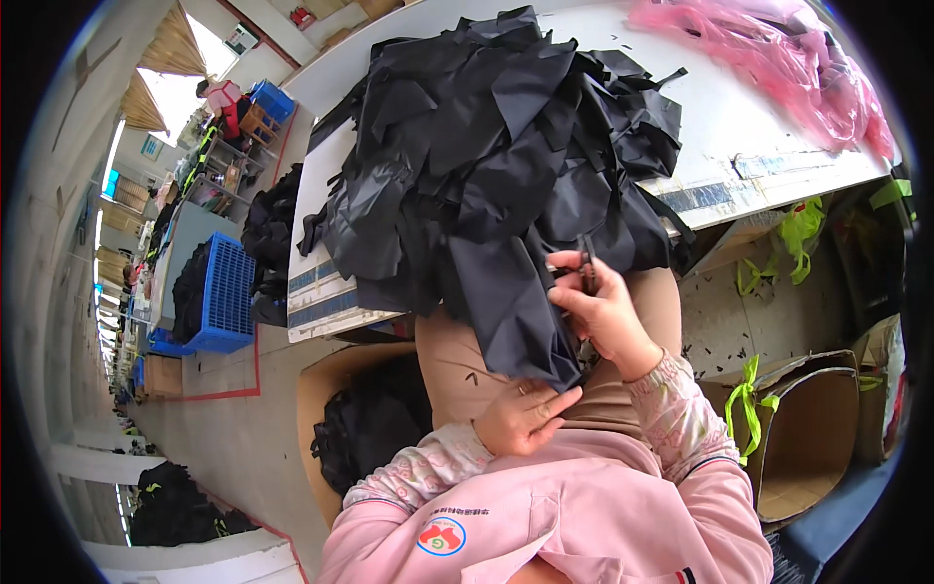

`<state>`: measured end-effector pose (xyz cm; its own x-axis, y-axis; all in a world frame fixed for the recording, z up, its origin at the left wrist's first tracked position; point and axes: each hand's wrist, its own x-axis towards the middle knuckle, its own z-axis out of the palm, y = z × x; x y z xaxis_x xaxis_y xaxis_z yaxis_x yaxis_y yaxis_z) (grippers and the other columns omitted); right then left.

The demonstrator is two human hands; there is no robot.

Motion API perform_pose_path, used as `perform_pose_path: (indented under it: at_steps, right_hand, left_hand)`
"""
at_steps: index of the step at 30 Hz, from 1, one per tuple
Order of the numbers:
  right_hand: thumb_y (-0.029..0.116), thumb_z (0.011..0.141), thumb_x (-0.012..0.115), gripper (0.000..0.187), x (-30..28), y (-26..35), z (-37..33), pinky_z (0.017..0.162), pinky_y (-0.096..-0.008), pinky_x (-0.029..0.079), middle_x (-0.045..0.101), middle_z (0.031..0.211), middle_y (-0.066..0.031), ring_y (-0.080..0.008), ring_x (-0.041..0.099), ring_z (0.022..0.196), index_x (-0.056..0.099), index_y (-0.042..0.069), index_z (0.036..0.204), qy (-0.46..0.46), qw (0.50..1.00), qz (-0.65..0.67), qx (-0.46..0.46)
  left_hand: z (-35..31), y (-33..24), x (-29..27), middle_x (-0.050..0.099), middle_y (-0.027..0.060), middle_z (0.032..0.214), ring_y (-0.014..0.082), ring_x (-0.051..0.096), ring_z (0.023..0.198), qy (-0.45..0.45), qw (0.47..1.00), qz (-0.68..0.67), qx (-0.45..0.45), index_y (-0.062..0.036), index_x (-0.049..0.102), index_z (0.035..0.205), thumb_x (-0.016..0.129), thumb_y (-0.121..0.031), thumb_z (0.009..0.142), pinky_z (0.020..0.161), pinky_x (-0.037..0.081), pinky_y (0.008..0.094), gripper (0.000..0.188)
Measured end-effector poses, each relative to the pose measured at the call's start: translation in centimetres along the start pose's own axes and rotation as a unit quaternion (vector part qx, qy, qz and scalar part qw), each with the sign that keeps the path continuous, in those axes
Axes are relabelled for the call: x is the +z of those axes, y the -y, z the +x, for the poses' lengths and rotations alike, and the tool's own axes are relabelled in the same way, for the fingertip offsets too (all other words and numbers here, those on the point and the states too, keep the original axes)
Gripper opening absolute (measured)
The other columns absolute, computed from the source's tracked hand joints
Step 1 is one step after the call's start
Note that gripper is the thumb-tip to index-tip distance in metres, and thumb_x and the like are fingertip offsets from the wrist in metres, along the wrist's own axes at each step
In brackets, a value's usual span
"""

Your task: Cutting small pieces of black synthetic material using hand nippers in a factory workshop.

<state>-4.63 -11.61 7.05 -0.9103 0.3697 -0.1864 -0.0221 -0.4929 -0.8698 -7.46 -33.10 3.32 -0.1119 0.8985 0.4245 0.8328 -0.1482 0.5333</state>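
Note:
A black fabric piece [506,302] hangs off the table's near edge over my lap. Its lower end is pinched by my left hand [523,419], the thumb and fingers closed on the cloth. My right hand [611,316] is closed beside the upper right edge of this piece. Between its fingers sits a small dark tool [588,261], perhaps thread snips; its blades are hidden. Behind both hands rises a big, loose heap of black fabric pieces [477,127] on the white table [715,127].
Pink plastic film [778,68] lies at the table's far right. A cardboard box [316,389] of black cloth stands left of my legs; another cardboard box [808,428] is at the right, with a lime-green strip [747,409]. Farther left stands a blue crate [222,292]. Dark scraps litter the floor.

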Motion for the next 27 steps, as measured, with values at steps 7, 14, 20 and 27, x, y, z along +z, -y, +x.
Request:
perform_pose_path:
  at_steps: [7,14,20,27]
  right_hand:
    - [-0.003,0.087,0.063,0.033,-1.8,3.5,-2.5,0.044,-0.0144,0.036,0.059,0.089,0.0012,0.0008,0.046,0.055,0.060,0.006,0.118,-0.043,0.974,-0.072,-0.213]
    - [-0.006,0.087,0.062,0.031,-2.7,4.9,-3.4,0.046,-0.0145,0.037,0.061,0.081,0.0014,0.0002,0.046,0.057,0.059,0.000,0.117,0.010,0.957,-0.086,-0.276]
    - [-0.007,0.087,0.061,0.028,-2.1,5.6,-3.7,0.055,-0.0141,0.042,0.067,0.102,-0.0043,-0.0024,0.059,0.078,0.059,-0.001,0.114,0.146,0.953,-0.103,-0.243]
    - [-0.014,0.085,0.056,0.030,-1.8,5.5,-3.9,0.062,-0.0154,0.046,0.065,0.113,-0.0093,-0.0066,0.062,0.088,0.058,-0.003,0.112,0.193,0.954,-0.085,-0.214]
  left_hand:
    - [-3.7,5.4,1.7,0.064,0.0103,0.110,0.0252,0.064,0.087,0.243,0.964,-0.108,0.025,-0.0050,0.062,0.114,0.059,-0.009,0.087,0.075,0.051,0.0315,0.027]
    - [3.2,3.7,-6.4,0.059,0.0102,0.117,0.0144,0.057,0.103,-0.168,0.931,-0.267,-0.183,-0.0015,0.055,0.122,0.058,-0.001,0.090,0.087,0.044,0.0271,0.033]
    - [7.3,7.4,-4.1,0.054,0.0069,0.127,0.0127,0.053,0.112,-0.024,0.893,-0.403,-0.200,-0.0044,0.041,0.137,0.057,-0.008,0.094,0.096,0.041,0.0266,0.046]
    - [7.7,7.1,0.5,0.055,0.0075,0.121,0.0154,0.056,0.106,-0.014,0.837,-0.530,-0.137,-0.0027,0.048,0.131,0.050,-0.015,0.099,0.093,0.045,0.0289,0.034]
